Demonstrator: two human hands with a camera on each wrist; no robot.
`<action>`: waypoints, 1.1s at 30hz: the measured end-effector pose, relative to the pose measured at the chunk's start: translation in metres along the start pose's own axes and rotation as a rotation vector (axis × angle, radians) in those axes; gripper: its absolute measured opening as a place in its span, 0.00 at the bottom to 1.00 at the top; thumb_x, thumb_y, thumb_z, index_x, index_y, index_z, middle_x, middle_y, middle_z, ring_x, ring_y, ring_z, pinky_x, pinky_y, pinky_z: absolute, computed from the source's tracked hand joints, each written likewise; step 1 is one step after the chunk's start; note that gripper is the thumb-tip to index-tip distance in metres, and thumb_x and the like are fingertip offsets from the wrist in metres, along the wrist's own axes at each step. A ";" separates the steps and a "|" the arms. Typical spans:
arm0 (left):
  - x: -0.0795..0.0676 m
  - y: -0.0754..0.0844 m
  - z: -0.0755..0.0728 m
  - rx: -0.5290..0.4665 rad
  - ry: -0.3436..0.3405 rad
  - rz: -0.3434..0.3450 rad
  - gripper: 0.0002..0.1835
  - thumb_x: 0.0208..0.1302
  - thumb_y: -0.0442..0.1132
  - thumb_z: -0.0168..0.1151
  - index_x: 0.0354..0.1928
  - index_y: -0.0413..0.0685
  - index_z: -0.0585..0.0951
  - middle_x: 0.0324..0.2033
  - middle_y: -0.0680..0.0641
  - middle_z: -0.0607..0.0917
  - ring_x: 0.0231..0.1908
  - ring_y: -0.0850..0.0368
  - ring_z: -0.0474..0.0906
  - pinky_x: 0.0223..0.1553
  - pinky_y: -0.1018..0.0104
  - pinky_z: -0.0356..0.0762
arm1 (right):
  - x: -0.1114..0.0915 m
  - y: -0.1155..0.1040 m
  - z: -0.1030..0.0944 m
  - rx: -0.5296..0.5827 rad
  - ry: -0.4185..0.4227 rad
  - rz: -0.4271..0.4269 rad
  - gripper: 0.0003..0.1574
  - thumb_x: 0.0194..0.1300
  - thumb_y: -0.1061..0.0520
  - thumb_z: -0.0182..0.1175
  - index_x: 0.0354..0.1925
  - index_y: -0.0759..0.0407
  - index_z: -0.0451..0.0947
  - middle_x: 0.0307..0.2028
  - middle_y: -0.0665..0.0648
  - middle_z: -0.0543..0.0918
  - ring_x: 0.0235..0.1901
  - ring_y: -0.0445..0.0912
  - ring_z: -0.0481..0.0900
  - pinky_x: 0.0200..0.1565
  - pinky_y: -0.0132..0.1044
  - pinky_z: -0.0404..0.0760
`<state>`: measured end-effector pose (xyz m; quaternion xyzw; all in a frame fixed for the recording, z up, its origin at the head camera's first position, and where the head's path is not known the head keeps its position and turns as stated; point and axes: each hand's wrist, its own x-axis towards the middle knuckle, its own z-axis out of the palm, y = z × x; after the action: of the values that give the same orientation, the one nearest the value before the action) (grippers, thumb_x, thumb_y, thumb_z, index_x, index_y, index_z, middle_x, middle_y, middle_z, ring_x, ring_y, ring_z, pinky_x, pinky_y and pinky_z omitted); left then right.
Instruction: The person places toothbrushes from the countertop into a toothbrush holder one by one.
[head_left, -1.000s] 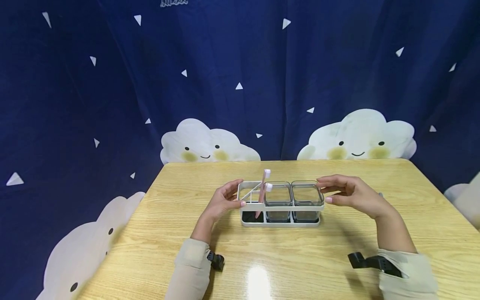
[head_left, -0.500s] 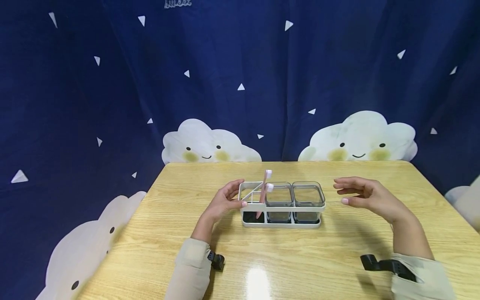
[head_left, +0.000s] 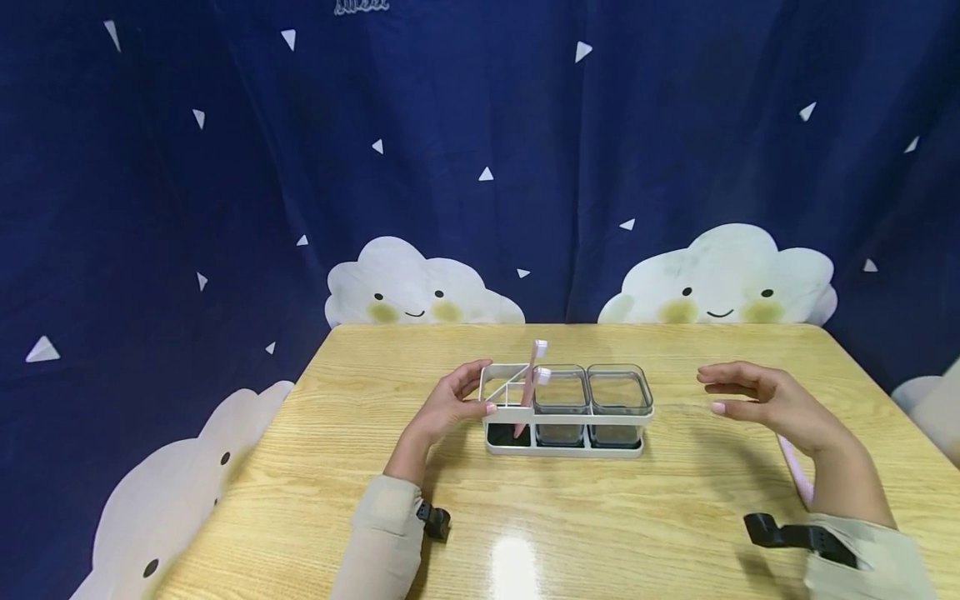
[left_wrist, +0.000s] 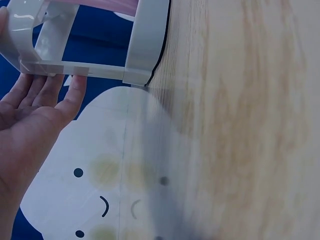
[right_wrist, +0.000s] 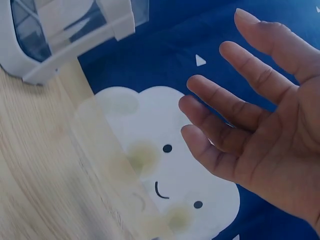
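Observation:
A white toothbrush holder (head_left: 566, 451) stands on the wooden table, its left end between the thumb and fingers of my left hand (head_left: 450, 405). In the left wrist view, the fingers lie along the end frame of the holder (left_wrist: 151, 42). Pink toothbrushes (head_left: 528, 388) lean in its divided left section, heads up. Two clear square cups fill the other places, the middle cup (head_left: 561, 402) and the right cup (head_left: 619, 402). To the right of the holder, my right hand (head_left: 780, 406) is raised over the table, fingers relaxed and holding nothing.
Partly covered by my right wrist, a slim pink stick (head_left: 795, 468) lies on the table (head_left: 615, 517). Behind the table's far edge hangs a dark blue curtain (head_left: 450, 100) with white clouds and triangles.
My right hand has moved from beside the right cup outward to the right, and the pink stick has come into view under its wrist. The left hand stays at the holder.

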<state>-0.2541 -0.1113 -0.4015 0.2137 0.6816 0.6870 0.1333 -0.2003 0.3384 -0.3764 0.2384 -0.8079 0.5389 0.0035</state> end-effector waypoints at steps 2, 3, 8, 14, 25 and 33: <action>0.000 -0.001 -0.001 -0.005 0.000 -0.001 0.38 0.51 0.21 0.63 0.66 0.31 0.59 0.61 0.33 0.66 0.63 0.33 0.55 0.52 0.63 0.69 | -0.002 0.002 -0.002 -0.004 0.006 0.000 0.27 0.61 0.69 0.58 0.59 0.71 0.67 0.52 0.45 0.76 0.50 0.40 0.75 0.41 0.33 0.78; 0.001 -0.002 -0.001 -0.005 0.003 -0.001 0.38 0.51 0.21 0.63 0.66 0.31 0.59 0.61 0.33 0.66 0.63 0.33 0.55 0.53 0.63 0.69 | -0.003 0.003 -0.004 -0.001 0.004 -0.001 0.28 0.61 0.70 0.57 0.60 0.70 0.66 0.52 0.44 0.76 0.50 0.40 0.75 0.41 0.33 0.78; 0.006 -0.017 -0.007 -0.002 0.019 0.003 0.38 0.51 0.22 0.64 0.66 0.36 0.62 0.61 0.37 0.68 0.62 0.37 0.58 0.52 0.62 0.70 | -0.009 0.007 -0.009 0.016 -0.014 -0.011 0.29 0.62 0.72 0.55 0.62 0.68 0.65 0.54 0.43 0.75 0.51 0.39 0.74 0.42 0.32 0.77; 0.010 -0.028 -0.010 0.029 0.032 0.042 0.38 0.50 0.23 0.66 0.65 0.40 0.64 0.59 0.40 0.70 0.62 0.39 0.61 0.52 0.60 0.70 | -0.013 0.015 -0.017 -0.002 -0.022 0.014 0.29 0.63 0.72 0.54 0.63 0.69 0.63 0.55 0.41 0.74 0.51 0.38 0.74 0.43 0.30 0.77; 0.011 -0.028 -0.009 0.025 0.032 0.015 0.38 0.52 0.23 0.65 0.66 0.41 0.63 0.61 0.39 0.68 0.62 0.41 0.60 0.55 0.60 0.67 | -0.028 0.030 -0.029 -0.053 -0.028 0.103 0.29 0.65 0.68 0.54 0.63 0.69 0.62 0.54 0.38 0.73 0.49 0.35 0.74 0.42 0.28 0.76; 0.011 -0.027 -0.009 0.018 0.034 0.021 0.39 0.51 0.23 0.65 0.66 0.38 0.62 0.60 0.40 0.70 0.62 0.37 0.59 0.52 0.62 0.69 | -0.038 0.040 -0.039 -0.064 -0.010 0.107 0.28 0.65 0.68 0.53 0.63 0.67 0.63 0.53 0.37 0.73 0.49 0.35 0.75 0.42 0.27 0.76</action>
<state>-0.2708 -0.1128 -0.4270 0.2103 0.6876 0.6858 0.1127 -0.1915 0.3990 -0.4049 0.1974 -0.8364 0.5109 -0.0219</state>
